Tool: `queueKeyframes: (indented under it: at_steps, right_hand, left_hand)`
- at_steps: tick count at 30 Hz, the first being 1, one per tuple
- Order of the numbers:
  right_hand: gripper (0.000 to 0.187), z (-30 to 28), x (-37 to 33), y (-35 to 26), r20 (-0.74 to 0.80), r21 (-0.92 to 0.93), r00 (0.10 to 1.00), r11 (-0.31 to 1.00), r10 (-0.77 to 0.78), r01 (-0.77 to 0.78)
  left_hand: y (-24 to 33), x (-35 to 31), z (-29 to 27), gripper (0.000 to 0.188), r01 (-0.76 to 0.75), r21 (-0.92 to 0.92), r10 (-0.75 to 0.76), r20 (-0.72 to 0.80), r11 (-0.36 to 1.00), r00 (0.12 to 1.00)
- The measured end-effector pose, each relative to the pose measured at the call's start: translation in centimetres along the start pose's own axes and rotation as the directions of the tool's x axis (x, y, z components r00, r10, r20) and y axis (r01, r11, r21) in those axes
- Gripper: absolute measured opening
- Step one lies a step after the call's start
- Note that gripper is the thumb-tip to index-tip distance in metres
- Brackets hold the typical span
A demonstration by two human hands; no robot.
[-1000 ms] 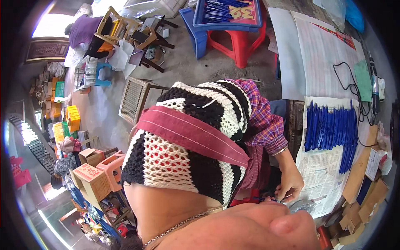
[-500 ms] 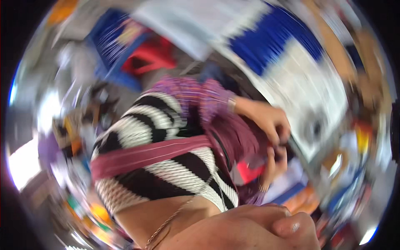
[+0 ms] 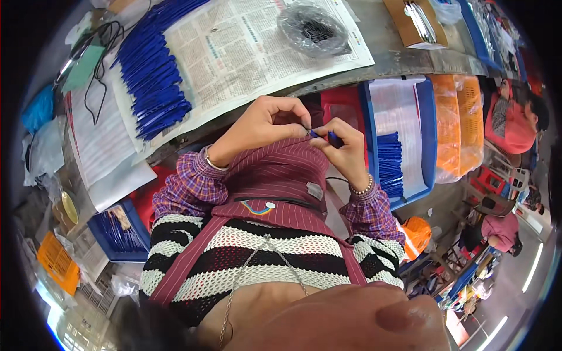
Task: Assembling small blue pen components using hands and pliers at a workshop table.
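Over my apron (image 3: 269,169), at the near edge of the table, my two hands meet. In the fingers of my right hand (image 3: 348,153) is a slim dark-blue stick-like piece (image 3: 335,139), its tip pointing toward my other hand. My left hand (image 3: 263,126) pinches at that tip with thumb and forefinger; whatever small part sits between them is too small to make out. Many similar blue pieces (image 3: 149,82) lie in a dense row on newspaper (image 3: 228,58) to the left. A clear plastic bag (image 3: 298,32) of small black parts rests on the newspaper too.
At right, a blue tray (image 3: 430,140) holds more blue pieces, beside orange baskets (image 3: 468,117). Another blue tray (image 3: 140,225) is at lower left. A cardboard box (image 3: 436,38) stands on the table. A black cable (image 3: 100,88) trails at left. Other people sit farther right.
The view has turned and steadied from a blur. Both hands stay close together, now with a blue piece clearly visible in the right fingers.
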State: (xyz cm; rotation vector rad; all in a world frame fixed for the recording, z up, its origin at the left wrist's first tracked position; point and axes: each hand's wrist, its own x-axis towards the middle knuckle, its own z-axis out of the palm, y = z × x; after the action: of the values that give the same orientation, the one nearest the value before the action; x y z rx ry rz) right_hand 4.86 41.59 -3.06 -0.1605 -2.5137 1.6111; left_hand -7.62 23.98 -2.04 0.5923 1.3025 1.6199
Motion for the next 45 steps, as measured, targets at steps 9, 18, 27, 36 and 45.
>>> queueKeyframes:
  at_steps: [9, 18, 27, 36, 45]
  right_hand:
    - [0.018, -0.8, 0.5, -0.2, -0.059, -0.035, 0.998, 0.999, 0.005, -0.008]
    - [0.017, 0.1, -0.6, -1.1, -0.070, -0.006, 0.997, 0.999, 0.041, -0.041]
    - [0.019, 0.6, -0.5, -1.0, -0.090, -0.027, 0.996, 1.000, -0.006, 0.004]
    - [0.020, 0.9, -1.1, -1.1, -0.149, -0.022, 0.988, 0.999, -0.032, 0.029]
    - [0.020, 1.0, -1.9, -1.3, -0.213, -0.195, 0.958, 0.969, -0.193, 0.152]
  left_hand:
    - [0.9, 1.3, 1.0, 0.012, -0.028, 0.069, 0.027, 0.020, 0.997, 0.999]
    - [-0.3, 0.7, 0.7, 0.012, -0.045, 0.041, 0.045, -0.004, 0.998, 0.999]
    - [-1.0, 0.5, -0.1, 0.013, -0.089, 0.091, 0.093, -0.041, 0.992, 0.995]
    - [-0.9, 0.1, 0.7, 0.012, 0.038, 0.079, -0.031, -0.083, 0.996, 0.996]
    - [-0.4, -0.4, 2.9, 0.013, -0.273, 0.694, 0.413, -0.038, 0.666, 0.910]
